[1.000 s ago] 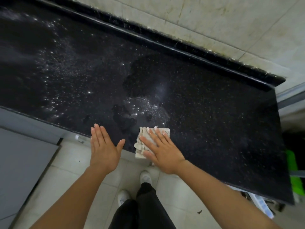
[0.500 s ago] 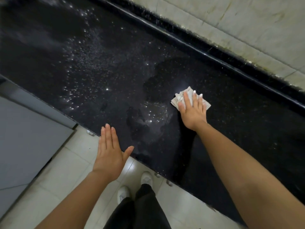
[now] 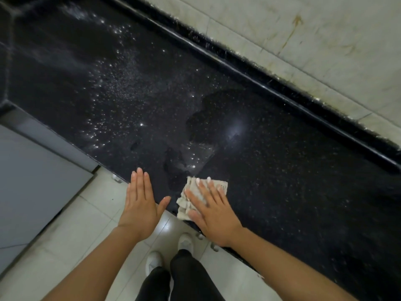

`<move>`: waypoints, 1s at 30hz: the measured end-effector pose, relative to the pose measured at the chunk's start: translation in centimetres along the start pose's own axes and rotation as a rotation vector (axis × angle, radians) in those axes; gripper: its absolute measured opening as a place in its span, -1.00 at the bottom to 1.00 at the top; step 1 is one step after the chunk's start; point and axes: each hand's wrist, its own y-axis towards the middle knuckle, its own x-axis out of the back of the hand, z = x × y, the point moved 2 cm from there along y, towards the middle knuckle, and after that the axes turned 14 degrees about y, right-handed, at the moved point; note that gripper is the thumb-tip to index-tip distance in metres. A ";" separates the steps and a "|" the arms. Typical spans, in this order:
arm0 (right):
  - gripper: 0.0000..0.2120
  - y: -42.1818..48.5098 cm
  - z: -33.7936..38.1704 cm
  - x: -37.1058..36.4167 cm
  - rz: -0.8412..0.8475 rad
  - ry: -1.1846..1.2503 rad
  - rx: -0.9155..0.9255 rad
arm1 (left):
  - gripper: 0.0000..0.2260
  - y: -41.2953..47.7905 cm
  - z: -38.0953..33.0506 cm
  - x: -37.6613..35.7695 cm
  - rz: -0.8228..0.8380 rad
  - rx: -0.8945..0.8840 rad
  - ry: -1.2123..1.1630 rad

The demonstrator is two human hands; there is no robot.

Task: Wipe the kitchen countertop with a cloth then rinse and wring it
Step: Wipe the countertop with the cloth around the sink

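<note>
Cloth [image 3: 204, 197] on the countertop [image 3: 282, 170] at its near edge, right hand [image 3: 213, 210] flat on it, left hand [image 3: 140, 205] just left, wall [image 3: 303, 40] behind.

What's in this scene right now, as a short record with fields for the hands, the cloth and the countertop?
right hand: flat, fingers straight, pressing down on the cloth
left hand: flat, fingers straight, holding nothing, at the counter's front edge; contact unclear
cloth: pale, crumpled, near the front edge
countertop: black speckled stone, raised lip at the back
droplets: scattered over the counter's left part, beyond the cloth
wall: pale tiles, stained
stage: wiping; no sink or tap in view
</note>
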 end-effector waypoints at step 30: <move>-0.42 6.5 3.1 1.9 0.010 0.065 -0.142 | -0.23 0.2 0.8 -0.1 -0.020 -0.048 -0.094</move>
